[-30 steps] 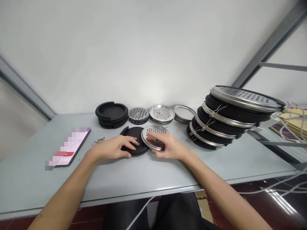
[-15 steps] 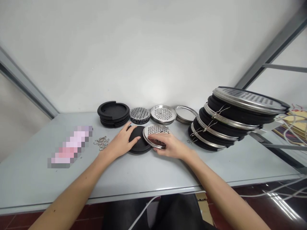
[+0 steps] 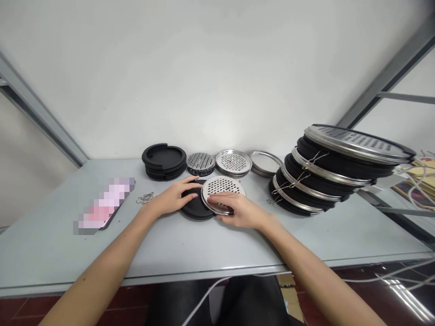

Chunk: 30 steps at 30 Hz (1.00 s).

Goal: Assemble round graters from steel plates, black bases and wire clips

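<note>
My right hand grips the right edge of a round perforated metal disc, thumb and fingers closed on its rim. The disc is tilted slightly and overlaps the right side of a round black tray-like base on the table. On the base's left side lies my left hand, its fingers and thumb apart and touching the base's top. Part of the base is hidden by the disc and my fingers.
Behind stand a stack of black rimmed bases, small grater discs, perforated discs and plain metal lids. A leaning tall stack rises at right. Wire clips and a blurred phone lie left.
The perforated disc has shifted slightly left and flatter over the black base, with my right hand still on it. My left fingers have slid a little. The view has shifted slightly.
</note>
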### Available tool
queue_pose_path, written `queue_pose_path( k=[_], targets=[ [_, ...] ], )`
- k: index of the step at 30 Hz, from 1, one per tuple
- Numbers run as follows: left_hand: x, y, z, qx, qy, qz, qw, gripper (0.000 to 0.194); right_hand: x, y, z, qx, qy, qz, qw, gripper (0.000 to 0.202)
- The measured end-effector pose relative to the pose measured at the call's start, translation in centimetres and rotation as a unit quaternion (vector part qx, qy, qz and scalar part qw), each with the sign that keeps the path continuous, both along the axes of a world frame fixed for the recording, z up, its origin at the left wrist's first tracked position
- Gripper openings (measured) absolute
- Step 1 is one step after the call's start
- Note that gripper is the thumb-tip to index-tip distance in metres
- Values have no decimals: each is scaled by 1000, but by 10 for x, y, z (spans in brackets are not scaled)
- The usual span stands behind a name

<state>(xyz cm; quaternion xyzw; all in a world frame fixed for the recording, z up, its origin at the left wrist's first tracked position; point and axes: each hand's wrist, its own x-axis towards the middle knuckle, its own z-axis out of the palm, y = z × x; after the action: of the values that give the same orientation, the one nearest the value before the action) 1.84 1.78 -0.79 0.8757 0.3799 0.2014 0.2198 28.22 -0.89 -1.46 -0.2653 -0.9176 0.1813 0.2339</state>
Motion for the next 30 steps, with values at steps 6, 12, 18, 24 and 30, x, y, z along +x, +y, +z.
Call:
queue_pose_path(
  k=[6,12,18,24,30],
  targets=[
    [5,-5,-5,18,38,16,999,47,-2,-3,-2,3,20,25,999,54],
    [7,-7,-9,46,86,27,995,52,-1,2,-2,37,57,5,998,36],
    [5,-7,-8,48,117,19,992,81,18,17,-1,65,70,-198,976,38],
    [6,-8,-7,41,104,20,993,92,27,22,-6,1,-2,-235,972,40],
    [6,-8,-9,39,104,15,994,92,24,21,-9,-5,-14,-219,976,47]
  ],
)
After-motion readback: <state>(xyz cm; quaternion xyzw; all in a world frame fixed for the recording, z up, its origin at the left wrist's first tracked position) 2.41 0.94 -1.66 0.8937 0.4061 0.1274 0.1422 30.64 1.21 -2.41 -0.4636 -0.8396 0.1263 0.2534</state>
